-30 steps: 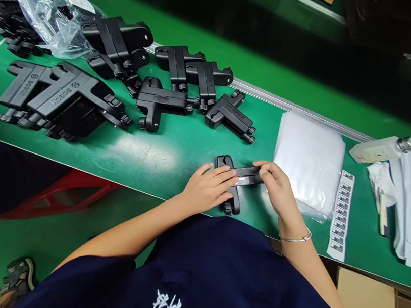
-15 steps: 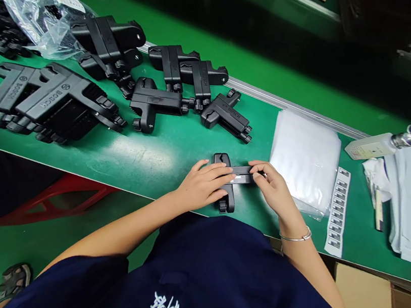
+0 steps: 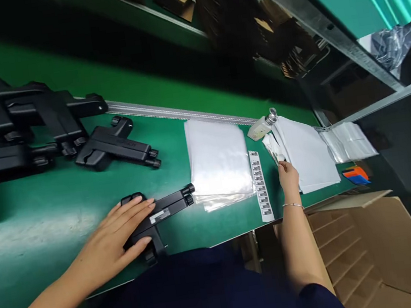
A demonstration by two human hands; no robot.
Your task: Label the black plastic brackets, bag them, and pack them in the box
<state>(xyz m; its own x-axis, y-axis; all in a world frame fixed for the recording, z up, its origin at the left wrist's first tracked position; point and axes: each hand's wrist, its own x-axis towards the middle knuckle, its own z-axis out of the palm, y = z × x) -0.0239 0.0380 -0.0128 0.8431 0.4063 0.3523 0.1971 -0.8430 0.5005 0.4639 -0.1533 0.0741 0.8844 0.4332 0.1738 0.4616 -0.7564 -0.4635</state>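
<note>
My left hand [image 3: 116, 238] lies over a black plastic clamp bracket [image 3: 170, 204], fingers across its top and thumb on the lower side, pressing it on the green table. A small white label shows on the bracket's face, and its knobs point right. Off to the right, my right hand [image 3: 288, 175] has its fingers pinched at the lower end of a crumpled white tissue [image 3: 273, 147]. What lies between those fingertips is too small to make out. A strip of printed labels [image 3: 260, 187] and a stack of clear plastic bags [image 3: 218, 157] lie between my hands.
Several more black brackets [image 3: 114, 146] lie at the left. A bottle with a metal top [image 3: 261, 127] stands behind the tissue, beside white sheets [image 3: 308, 155]. Orange and blue pieces [image 3: 357, 174] lie farther right. An open cardboard box [image 3: 394, 244] is below the table edge.
The view has swung right. My right hand has left the bracket's knob end and reached right to the tissue. My left hand stays on the bracket, which is now turned slightly in view.
</note>
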